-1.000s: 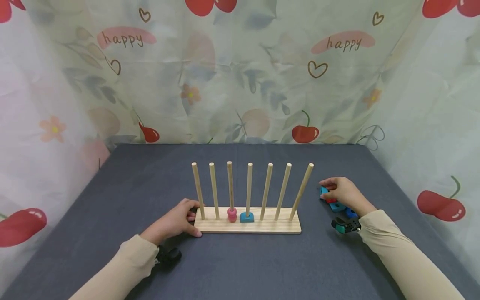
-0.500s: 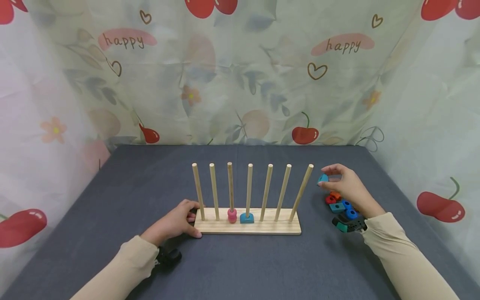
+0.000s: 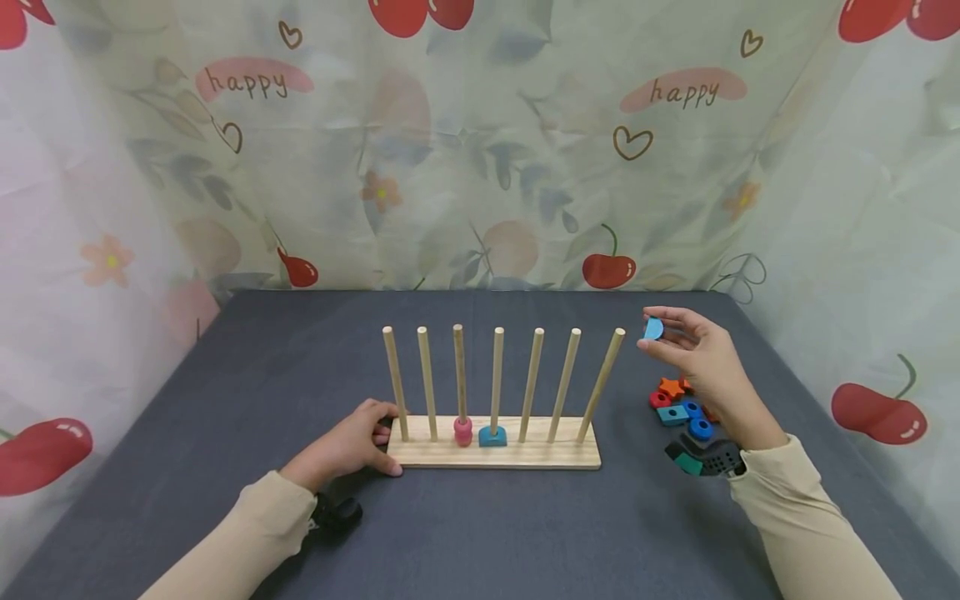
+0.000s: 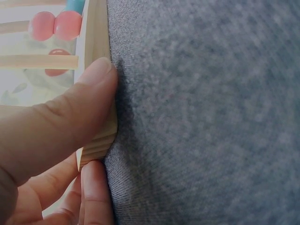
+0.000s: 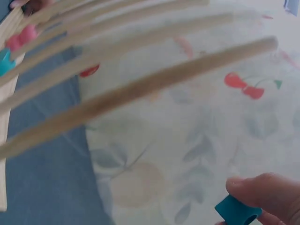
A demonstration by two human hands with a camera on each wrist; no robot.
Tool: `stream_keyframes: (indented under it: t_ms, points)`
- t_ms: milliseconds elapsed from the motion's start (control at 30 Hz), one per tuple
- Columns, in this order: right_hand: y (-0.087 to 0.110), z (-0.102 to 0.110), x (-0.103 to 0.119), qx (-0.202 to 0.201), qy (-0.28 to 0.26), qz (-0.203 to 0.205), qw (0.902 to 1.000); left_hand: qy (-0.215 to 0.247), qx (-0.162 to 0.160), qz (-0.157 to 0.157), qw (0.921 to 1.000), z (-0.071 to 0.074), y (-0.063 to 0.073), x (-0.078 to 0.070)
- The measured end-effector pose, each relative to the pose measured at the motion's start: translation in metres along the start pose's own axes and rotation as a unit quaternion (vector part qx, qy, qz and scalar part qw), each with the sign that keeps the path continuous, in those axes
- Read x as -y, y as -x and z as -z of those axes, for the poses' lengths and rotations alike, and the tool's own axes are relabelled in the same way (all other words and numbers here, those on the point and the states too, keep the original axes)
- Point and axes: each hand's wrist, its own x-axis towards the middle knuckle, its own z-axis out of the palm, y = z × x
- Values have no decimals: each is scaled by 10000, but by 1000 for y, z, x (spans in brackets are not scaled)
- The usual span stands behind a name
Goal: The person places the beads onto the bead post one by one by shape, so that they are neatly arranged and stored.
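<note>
A wooden peg board (image 3: 555,454) with a row of upright pegs stands mid-table. My left hand (image 3: 356,437) grips its left end; in the left wrist view the thumb (image 4: 96,72) lies over the front edge, fingers at the end face. A pink double-lobed bead (image 3: 463,432) sits at the foot of the third peg from the left. On the fourth rests a blue half-round bead (image 3: 492,437). Raised right of the last peg, my right hand (image 3: 701,354) pinches another blue half-round bead (image 3: 653,328); its hole shows in the right wrist view.
Below my right hand lies a group of beads: an orange star (image 3: 671,387), a red bead (image 3: 659,401), a teal rectangular bead (image 3: 672,415) and blue round ones (image 3: 701,429). Patterned curtains (image 3: 465,167) enclose the back and sides of the dark cloth-covered table (image 3: 480,533).
My right hand has picked the blue half-round bead out of the group on the table, lifted it and turned it. My left hand has kept its place on the board.
</note>
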Motion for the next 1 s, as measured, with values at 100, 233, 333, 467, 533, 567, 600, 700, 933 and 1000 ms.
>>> stream_keyframes:
  t_ms: [100,233,333,467,533,567,600,700,933,1000]
  points:
    - [4,-2,7,-19,-600,234,9979,12,8,-25,10000,0,-1,2]
    - [9,-4,18,109,-1771,531,9827,39,23,-74,10000,0,-1,2]
    - [13,-6,27,189,-2178,727,9731,24,11,-59,10000,0,0,1]
    - [17,-9,39,151,-2166,810,9728,23,-5,-17,10000,0,0,0]
    - [20,-11,44,116,-2156,834,9728,49,-2,-7,10000,0,0,0]
    - [21,-12,47,108,-2180,861,9721,58,4,-9,10000,0,0,0]
    - [22,-13,49,94,-2213,902,9710,72,13,-12,10000,0,0,0]
    - [25,-16,56,17,-2294,1110,9670,106,22,-19,9999,0,0,0]
    - [30,-24,79,-57,-2821,1740,9434,77,3,-23,10000,0,1,-1]
    - [31,-28,87,-75,-2802,1819,9425,69,1,-4,10000,0,1,-1]
